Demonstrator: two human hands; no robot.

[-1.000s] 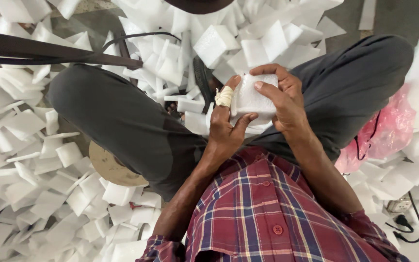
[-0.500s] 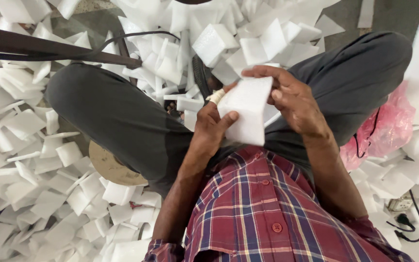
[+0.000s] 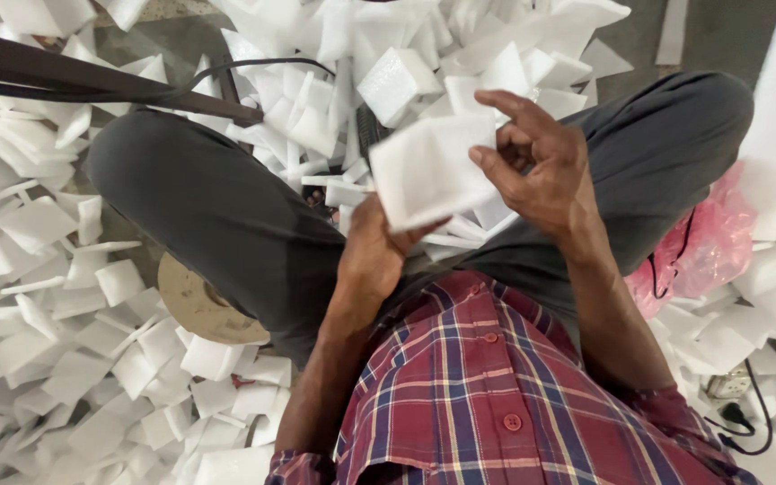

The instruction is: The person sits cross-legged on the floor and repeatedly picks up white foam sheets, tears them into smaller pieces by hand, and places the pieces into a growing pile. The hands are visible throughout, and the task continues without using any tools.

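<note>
Since half a second ago, both hands are lifting the white foam pouch (image 3: 428,175) toward frame centre. Left hand (image 3: 374,256) is gripping its lower edge from beneath; right hand (image 3: 536,166) is pinching its right edge. Flimsy foam risks buckling or slipping from such light holds. Left fingertips are hiding behind the sheet, motion-blurred.

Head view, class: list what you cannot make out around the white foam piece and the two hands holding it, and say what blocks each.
- Left hand fingertips: hidden behind the white foam piece.
- Foam piece surface: motion-blurred, no texture readable.
- Right hand palm: turned away, only knuckles and curled fingers show.
- Brown round object: partly under the grey trouser leg.
- Dark bar: cut off by the left edge.
</note>
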